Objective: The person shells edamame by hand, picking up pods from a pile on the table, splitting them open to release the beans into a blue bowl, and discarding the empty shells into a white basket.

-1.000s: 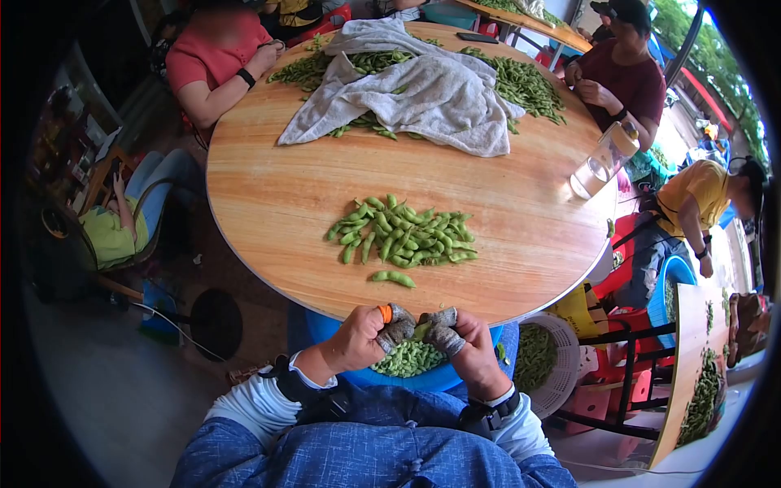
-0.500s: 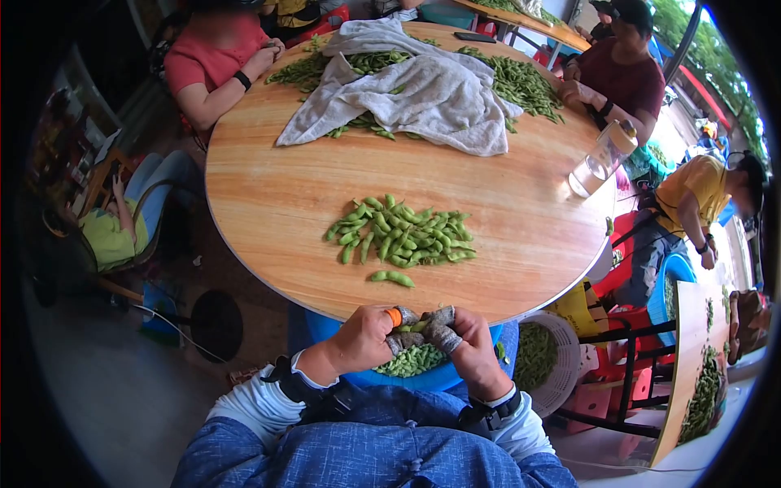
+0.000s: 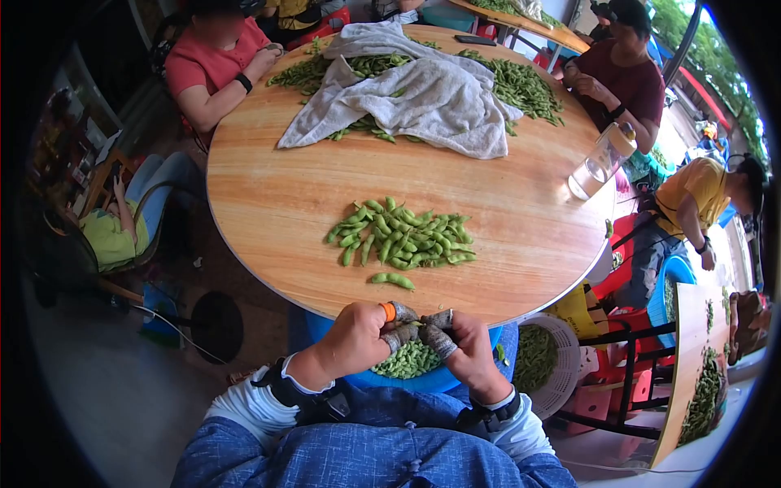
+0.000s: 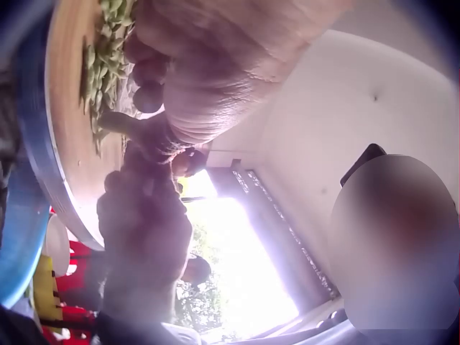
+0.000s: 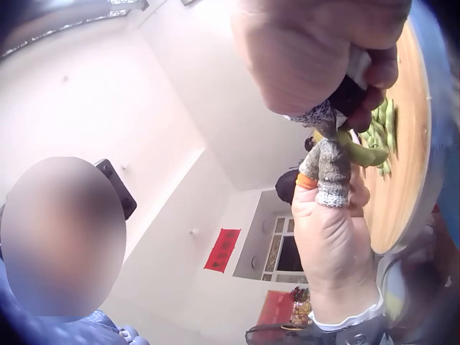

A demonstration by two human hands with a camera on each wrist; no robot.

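Observation:
Over the table's near edge, my left hand (image 3: 351, 340) and right hand (image 3: 473, 351) meet fingertip to fingertip. Grey fabric wraps cover the thumb and fingertips of both, and an orange band circles one left finger. Between them they pinch a green soybean pod (image 3: 417, 324), mostly hidden by the wraps. Right below is a blue basin (image 3: 443, 379) holding shelled green beans (image 3: 407, 360). A loose pile of pods (image 3: 407, 234) lies on the round wooden table (image 3: 268, 203), with one single pod (image 3: 393, 281) nearer me.
A grey towel (image 3: 423, 98) covers a larger pod heap at the table's far side. A water bottle (image 3: 600, 163) stands at the right. Beside my right knee is a white basket (image 3: 561, 370) of pods. Other people sit around the table.
The pod showed more between the fingers half a second ago; now only a small bit shows. The left hand has turned slightly, and both hands stay over the basin.

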